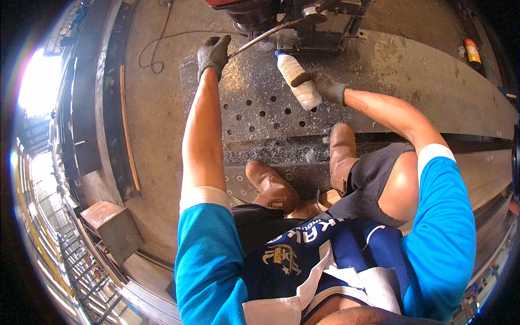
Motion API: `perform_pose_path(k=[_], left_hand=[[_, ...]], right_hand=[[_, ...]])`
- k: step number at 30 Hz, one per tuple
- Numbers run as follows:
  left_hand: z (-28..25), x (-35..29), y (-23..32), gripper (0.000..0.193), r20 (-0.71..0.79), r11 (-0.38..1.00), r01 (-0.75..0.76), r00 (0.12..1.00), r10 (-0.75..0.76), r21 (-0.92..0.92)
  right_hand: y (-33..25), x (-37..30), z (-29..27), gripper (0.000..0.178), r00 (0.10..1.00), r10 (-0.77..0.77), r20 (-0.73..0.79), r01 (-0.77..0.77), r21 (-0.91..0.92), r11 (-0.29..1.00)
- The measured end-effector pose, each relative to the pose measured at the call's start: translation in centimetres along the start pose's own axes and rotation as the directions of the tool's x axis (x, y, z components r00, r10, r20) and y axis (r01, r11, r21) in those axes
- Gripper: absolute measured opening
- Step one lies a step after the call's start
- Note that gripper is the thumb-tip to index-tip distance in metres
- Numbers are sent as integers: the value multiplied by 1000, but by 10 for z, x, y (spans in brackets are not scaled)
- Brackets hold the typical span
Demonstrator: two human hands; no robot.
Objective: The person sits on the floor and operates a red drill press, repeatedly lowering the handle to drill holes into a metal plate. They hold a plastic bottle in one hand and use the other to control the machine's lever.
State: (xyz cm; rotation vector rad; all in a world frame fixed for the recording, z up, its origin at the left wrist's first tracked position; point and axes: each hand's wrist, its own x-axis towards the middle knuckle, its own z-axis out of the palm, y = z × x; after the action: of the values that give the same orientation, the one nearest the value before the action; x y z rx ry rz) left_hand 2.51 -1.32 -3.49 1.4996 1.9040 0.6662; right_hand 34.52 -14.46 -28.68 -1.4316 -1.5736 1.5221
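Note:
My left hand, in a grey work glove, is closed at the lower end of a thin metal lever. That lever slants up to the hub of a dark drilling machine at the top of the view. In my right hand, also gloved, is a clear plastic bottle of whitish liquid, gripped around its lower half. The bottle leans, its blue cap toward the machine's base. Below it lies a steel plate with rows of drilled holes and scattered metal shavings.
My brown boots stand close to the plate's near part, by a dark gap full of shavings. A cable loops across the floor at the far left. A red and yellow canister is at the far right. A metal box stands at left.

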Motion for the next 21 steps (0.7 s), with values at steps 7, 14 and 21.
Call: perform_pose_path(k=[7,14,21], left_hand=[[2,1,-1,54,-11,999,-7,1000,7,35],[5,3,-7,52,-10,999,-36,999,36,12],[6,2,-6,51,-13,1000,-30,999,30,-8]], right_hand=[[11,3,0,43,1000,18,16,-17,-34,999],[22,7,1,43,999,36,28,-34,-67,997],[45,19,2,44,998,47,34,-43,-111,993]])
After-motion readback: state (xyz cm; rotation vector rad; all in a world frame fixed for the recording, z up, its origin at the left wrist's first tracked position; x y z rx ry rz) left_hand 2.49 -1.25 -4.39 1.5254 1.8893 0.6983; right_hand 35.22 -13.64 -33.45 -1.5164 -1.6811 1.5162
